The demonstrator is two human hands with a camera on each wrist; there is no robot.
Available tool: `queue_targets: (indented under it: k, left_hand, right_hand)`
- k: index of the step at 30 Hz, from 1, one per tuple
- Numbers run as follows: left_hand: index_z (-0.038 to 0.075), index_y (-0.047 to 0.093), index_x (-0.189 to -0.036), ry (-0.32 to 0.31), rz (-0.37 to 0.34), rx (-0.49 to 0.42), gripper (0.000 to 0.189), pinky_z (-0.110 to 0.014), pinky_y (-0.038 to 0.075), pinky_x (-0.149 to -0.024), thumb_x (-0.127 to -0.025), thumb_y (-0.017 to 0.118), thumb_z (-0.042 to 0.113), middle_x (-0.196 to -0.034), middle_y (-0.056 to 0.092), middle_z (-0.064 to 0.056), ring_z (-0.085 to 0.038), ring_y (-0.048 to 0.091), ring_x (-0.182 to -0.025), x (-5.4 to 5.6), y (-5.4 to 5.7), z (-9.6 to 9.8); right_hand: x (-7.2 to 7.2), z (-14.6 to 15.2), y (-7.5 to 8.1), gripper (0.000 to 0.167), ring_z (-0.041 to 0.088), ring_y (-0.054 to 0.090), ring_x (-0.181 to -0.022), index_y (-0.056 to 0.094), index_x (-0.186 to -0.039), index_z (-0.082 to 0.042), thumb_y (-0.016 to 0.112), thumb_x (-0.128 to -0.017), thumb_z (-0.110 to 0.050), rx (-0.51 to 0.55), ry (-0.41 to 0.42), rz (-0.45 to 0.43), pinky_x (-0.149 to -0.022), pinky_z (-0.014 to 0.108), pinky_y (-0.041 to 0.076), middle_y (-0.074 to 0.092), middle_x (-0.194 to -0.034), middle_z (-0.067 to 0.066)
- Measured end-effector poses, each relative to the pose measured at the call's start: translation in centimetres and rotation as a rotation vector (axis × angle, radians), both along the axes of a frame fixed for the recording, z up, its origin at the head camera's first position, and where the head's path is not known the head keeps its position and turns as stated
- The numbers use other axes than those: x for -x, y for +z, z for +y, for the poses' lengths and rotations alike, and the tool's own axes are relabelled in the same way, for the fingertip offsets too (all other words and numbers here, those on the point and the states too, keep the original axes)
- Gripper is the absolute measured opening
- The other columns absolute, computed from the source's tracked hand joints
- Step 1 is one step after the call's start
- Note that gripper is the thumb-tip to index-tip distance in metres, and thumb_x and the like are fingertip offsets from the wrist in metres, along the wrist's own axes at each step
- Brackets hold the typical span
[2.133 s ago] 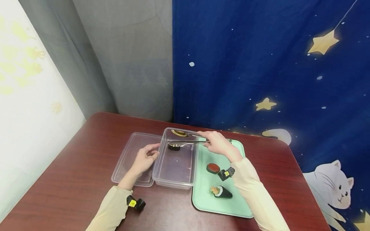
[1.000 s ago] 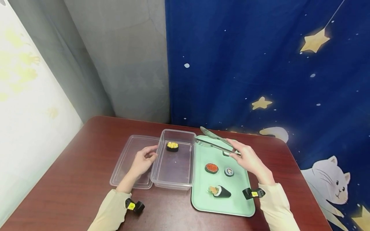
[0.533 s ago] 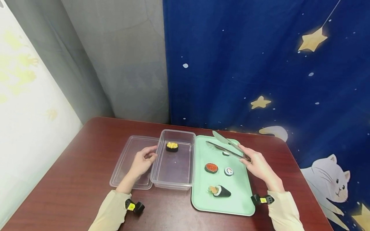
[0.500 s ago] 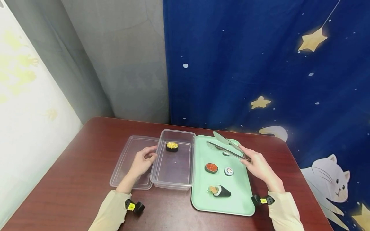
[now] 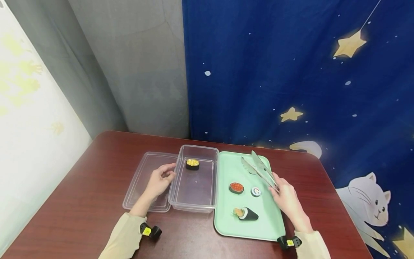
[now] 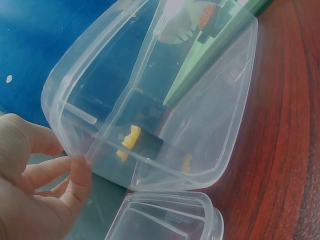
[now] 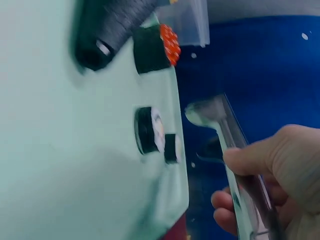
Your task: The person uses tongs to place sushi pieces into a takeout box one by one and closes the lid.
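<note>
From here the right hand (image 5: 286,196) grips silver metal tongs (image 5: 258,161), tips apart, over the far right of the pale-green rectangular tray (image 5: 226,212), near its farthest black-and-white cylindrical roll (image 7: 172,148). The left hand (image 5: 159,181), loosely bent, touches the left wall of the clear rectangular plastic box (image 5: 194,194). It looks like lining up a pick; next calls for squeezing the tips round the roll.

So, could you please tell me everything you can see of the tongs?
The tongs look like shiny, silvery metal, with two long, slim arms that broaden into flattened tips. The right hand grips them toward the rear, with the tips over the far part of the green tray. The arms are spread, pointing away from the person and leftward, with nothing clamped between them. Whether a tip touches anything is hard to tell.
</note>
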State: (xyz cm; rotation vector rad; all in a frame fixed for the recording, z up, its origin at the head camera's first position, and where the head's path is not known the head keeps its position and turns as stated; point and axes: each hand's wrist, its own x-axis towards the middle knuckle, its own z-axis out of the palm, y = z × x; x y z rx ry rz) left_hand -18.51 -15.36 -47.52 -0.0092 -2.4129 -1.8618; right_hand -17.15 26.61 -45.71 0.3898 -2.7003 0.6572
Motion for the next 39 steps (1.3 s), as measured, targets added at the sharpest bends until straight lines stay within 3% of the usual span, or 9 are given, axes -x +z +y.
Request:
queue_targets:
  k: [8, 19, 29, 39]
  left_hand:
    - [-0.007, 0.058, -0.121, 0.003, -0.001, 0.003, 0.036, -0.016, 0.045, -0.068, -0.084, 0.06, -0.006, -0.102, 0.06, -0.021, -0.01, 0.059, -0.083, 0.0, 0.0, 0.0]
    - [-0.006, 0.059, -0.121, 0.006, 0.001, 0.007, 0.036, -0.016, 0.046, -0.068, -0.085, 0.06, -0.006, -0.103, 0.061, -0.021, -0.013, 0.059, -0.085, 0.0, -0.1, 0.0]
    - [-0.007, 0.058, -0.12, 0.007, 0.002, -0.011, 0.035, -0.016, 0.046, -0.067, -0.085, 0.06, -0.005, -0.102, 0.061, -0.021, -0.011, 0.059, -0.082, 0.0, -0.1, 0.0]
    - [-0.007, 0.058, -0.12, 0.0, 0.003, -0.012, 0.035, -0.016, 0.046, -0.068, -0.086, 0.06, -0.004, -0.104, 0.06, -0.023, -0.01, 0.059, -0.082, 0.0, 0.0, 0.0]
  right_hand:
    - [-1.1, -1.2, -0.9, 0.052, 0.046, 0.059, -0.084, 0.052, -0.122, 0.014, 0.071, -0.075, 0.002, 0.019, -0.11, 0.061, -0.068, 0.056, 0.045, 0.058, -0.098, 0.031]
    - [-1.7, -2.6, -1.3, 0.046, 0.05, 0.058, -0.081, 0.054, -0.119, 0.014, 0.068, -0.078, -0.001, 0.012, -0.235, -0.048, -0.067, 0.058, 0.045, 0.058, -0.094, 0.032]
    - [-1.4, -3.1, -1.4, 0.042, 0.05, 0.058, -0.075, 0.056, -0.115, 0.014, 0.066, -0.077, -0.001, -0.026, -0.261, -0.054, -0.063, 0.057, 0.045, 0.058, -0.087, 0.031]
    - [-1.7, -2.8, -0.3, 0.036, 0.048, 0.058, -0.069, 0.061, -0.11, 0.008, 0.066, -0.075, 0.004, -0.043, -0.227, -0.033, -0.06, 0.055, 0.044, 0.059, -0.08, 0.024]
